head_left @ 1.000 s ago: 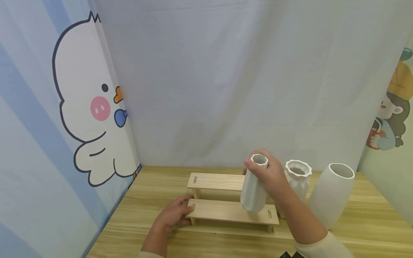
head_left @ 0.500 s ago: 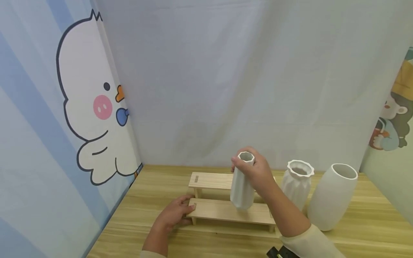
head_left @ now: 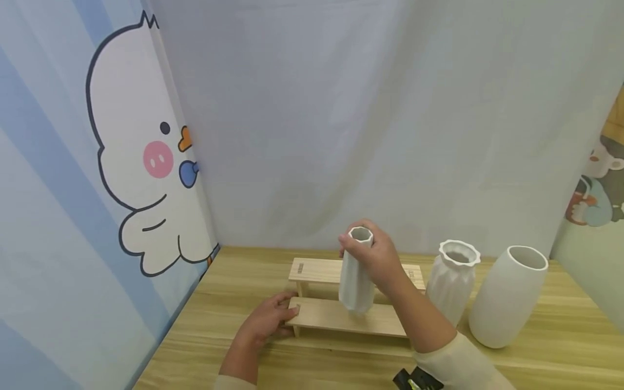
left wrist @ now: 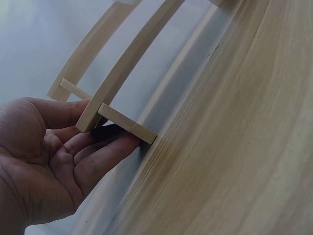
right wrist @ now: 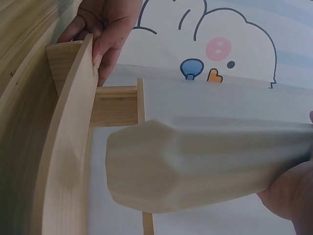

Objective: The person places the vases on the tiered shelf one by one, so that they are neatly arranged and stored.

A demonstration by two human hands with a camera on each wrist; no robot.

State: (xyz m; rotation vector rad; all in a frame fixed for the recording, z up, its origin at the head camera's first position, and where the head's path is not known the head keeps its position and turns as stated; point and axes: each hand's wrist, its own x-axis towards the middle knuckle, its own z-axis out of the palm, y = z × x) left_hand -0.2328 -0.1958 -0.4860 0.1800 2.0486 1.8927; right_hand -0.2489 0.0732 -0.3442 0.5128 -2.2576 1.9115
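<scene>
My right hand [head_left: 374, 254] grips a slim white faceted vase [head_left: 357, 287] near its open mouth. The vase is upright, close over the lower step of a two-step wooden stand [head_left: 322, 314]. Its faceted base [right wrist: 139, 169] faces the right wrist camera, with a gap between it and the lower board [right wrist: 63, 152]. At the stand's left end my left hand [head_left: 267, 318] holds the lower step, the thumb on top of the board and the fingers against the leg [left wrist: 128, 123]. Part of the upper step is hidden behind the vase and right hand.
Right of the stand are a white vase with a scalloped rim [head_left: 450, 281] and a larger smooth white vase [head_left: 509, 298]. A black object [head_left: 416, 379] is by the right sleeve. A grey curtain [head_left: 317, 135] hangs behind the wooden table [head_left: 205, 319].
My right hand has carried the slim vase leftward along the lower step, from its right part toward the middle. My left hand has kept its hold on the stand's left end.
</scene>
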